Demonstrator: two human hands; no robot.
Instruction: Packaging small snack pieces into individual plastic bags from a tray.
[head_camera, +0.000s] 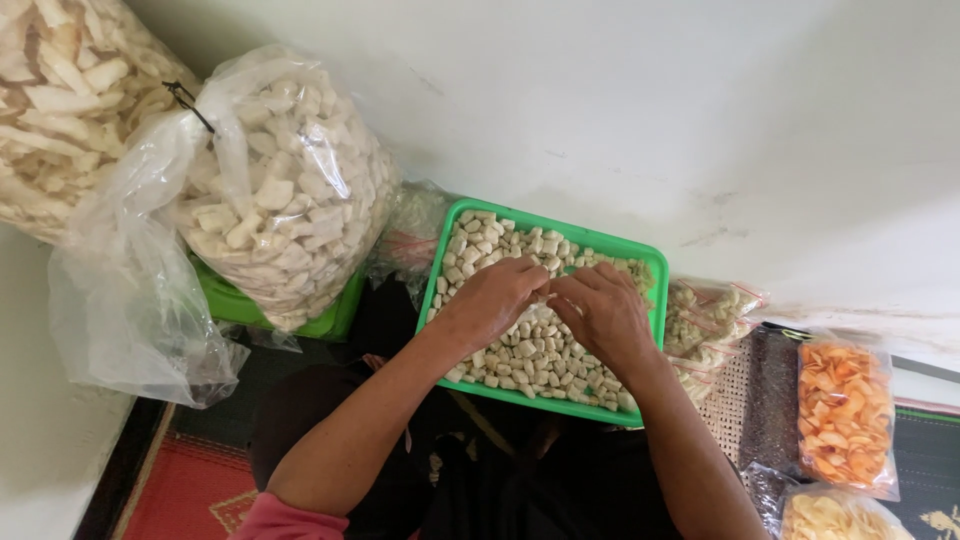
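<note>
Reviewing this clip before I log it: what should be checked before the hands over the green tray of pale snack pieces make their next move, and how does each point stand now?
1. Both hands in view: ok. Left hand and right hand meet over the green tray.
2. Tray stocked: ok, pale snack pieces cover it.
3. Something pinched between the fingertips: cannot tell, fingers hide it.
4. Tray sitting level: ok, it looks flat with nothing spilling.
5. Tied clear bag clear of the tray: ok, it sits apart.
6. Orange chip packet sealed: cannot tell.
</note>
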